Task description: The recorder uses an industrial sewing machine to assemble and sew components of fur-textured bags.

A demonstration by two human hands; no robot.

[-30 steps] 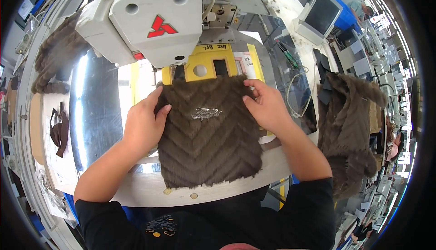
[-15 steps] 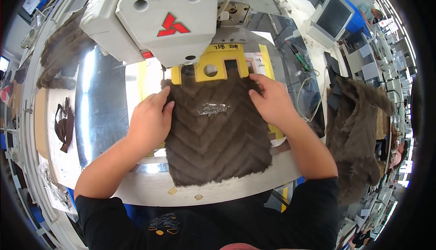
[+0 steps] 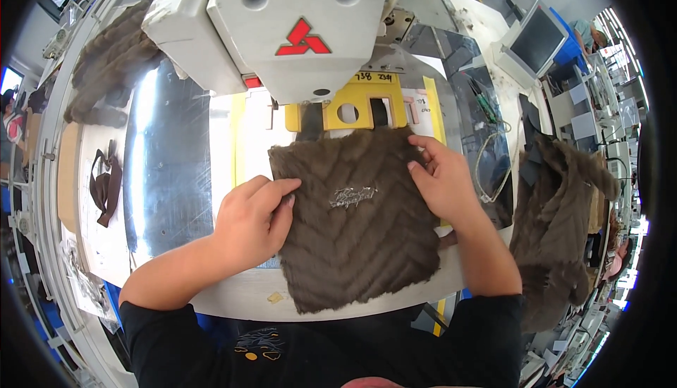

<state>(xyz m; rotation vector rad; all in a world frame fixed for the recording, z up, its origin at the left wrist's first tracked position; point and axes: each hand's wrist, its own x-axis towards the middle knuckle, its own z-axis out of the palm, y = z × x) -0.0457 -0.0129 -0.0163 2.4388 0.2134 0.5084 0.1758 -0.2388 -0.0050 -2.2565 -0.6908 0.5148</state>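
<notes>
A brown fur panel (image 3: 363, 247) with a chevron pattern lies on the machine table in front of me, a silvery embroidered or glittering patch (image 3: 352, 197) near its middle. Fingers and thumb of my left hand (image 3: 255, 217) are closed on its left edge. At the upper right corner, my right hand (image 3: 446, 176) pinches the fur between thumb and fingers. Just beyond the panel's far edge is a yellow notched clamp plate (image 3: 335, 116) with a round hole. Dark strips (image 3: 310, 121) show in its notches, reaching to the fur. Above stands a white sewing machine head (image 3: 282, 70).
More brown fur pieces hang at the right (image 3: 557, 226) and lie at the far left (image 3: 113, 56). A dark brown strap (image 3: 106, 187) lies on the left. A monitor (image 3: 532, 42) stands at the back right, near a green-handled tool (image 3: 484, 102) and a loose pale cord (image 3: 497, 176).
The fur panel has slid toward me, its far edge now out from under the yellow clamp. Both hands moved nearer with it, and my view shifted slightly.
</notes>
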